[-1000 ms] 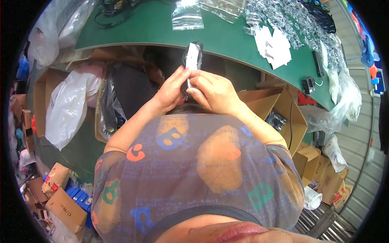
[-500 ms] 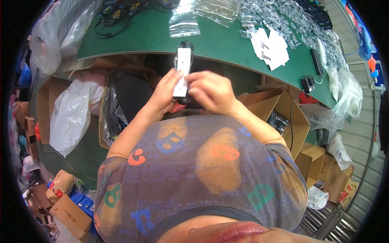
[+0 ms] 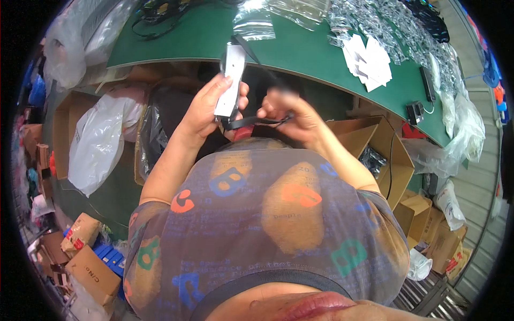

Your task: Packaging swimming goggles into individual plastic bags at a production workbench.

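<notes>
My left hand (image 3: 202, 109) grips a long narrow white card (image 3: 231, 80), its thumb on the front and fingertips showing round the right side. A black strap (image 3: 243, 123) is attached around the card, coming off its upper and lower ends. My right hand (image 3: 300, 120) has its fingers curled round the strap, to the right of the card. The strap's upper length stretches from the card's top toward that hand and is blurred near the fingertips. Both hands are in front of my chest, just off the green table's (image 3: 316, 59) near edge.
Clear plastic bags (image 3: 254, 24) and a stack of white cards (image 3: 368, 67) lie on the table, with a heap of small clear packets (image 3: 369, 24) behind. Black straps (image 3: 160, 13) lie at the far left. Cardboard boxes (image 3: 396, 160) stand below on both sides.
My right hand has moved right and pulled the black strap away from the card, forming a loop. The white card has shifted slightly left and tilted.
</notes>
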